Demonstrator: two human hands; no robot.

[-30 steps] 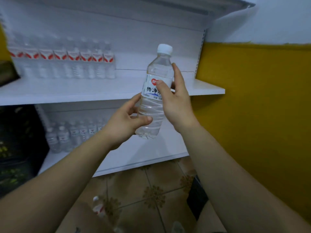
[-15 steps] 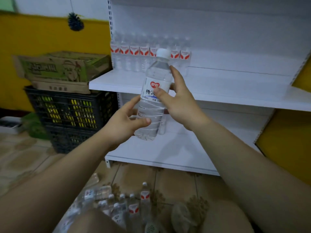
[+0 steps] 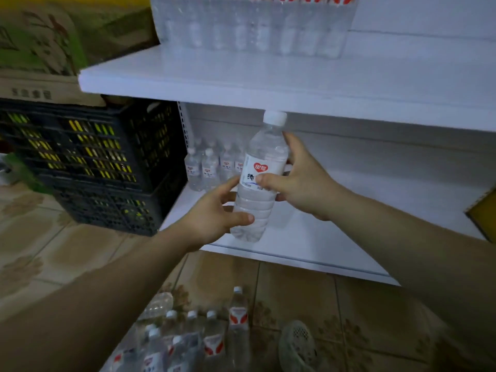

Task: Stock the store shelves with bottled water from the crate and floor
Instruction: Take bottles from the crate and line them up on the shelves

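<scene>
I hold one clear water bottle (image 3: 261, 167) with a white cap and a red heart label, upright in front of the lower white shelf (image 3: 308, 245). My left hand (image 3: 214, 213) grips its lower body and my right hand (image 3: 300, 178) wraps around its label. A few bottles (image 3: 212, 167) stand at the back left of the lower shelf. A row of bottles (image 3: 252, 25) fills the back of the upper shelf (image 3: 268, 81). Several more bottles (image 3: 193, 336) stand and lie on the tiled floor below my arms.
Stacked black plastic crates (image 3: 91, 162) stand left of the shelf unit, with a cardboard box (image 3: 40, 49) on top. A foot in a perforated shoe (image 3: 298, 345) rests on the floor beside the loose bottles. A yellow wall (image 3: 485, 210) shows at the right edge.
My view has swung left and down. The held bottle has dropped from the upper shelf's level to the lower shelf opening. Both hands keep their grip.
</scene>
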